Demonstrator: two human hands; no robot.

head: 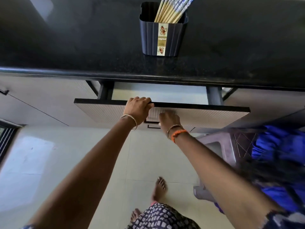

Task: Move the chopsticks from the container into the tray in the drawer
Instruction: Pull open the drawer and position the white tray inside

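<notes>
Several bamboo chopsticks (171, 10) with blue-patterned tops stand in a dark ribbed container (163, 38) on the black counter (66, 47). Below the counter edge a pale drawer (206, 114) is pulled partly out, and a strip of pale tray (158, 93) shows inside it. My left hand (138, 108) grips the dark top edge of the drawer front. My right hand (170, 120) is down on the drawer's face at the handle (151, 123), fingers curled there; the grip itself is hidden behind the hand.
Pale cabinet doors (41, 100) flank the drawer. A purple plastic stool (227, 146) with blue cloth (277, 146) stands at the right on the tiled floor (66, 162). My bare feet (158, 189) are below the drawer.
</notes>
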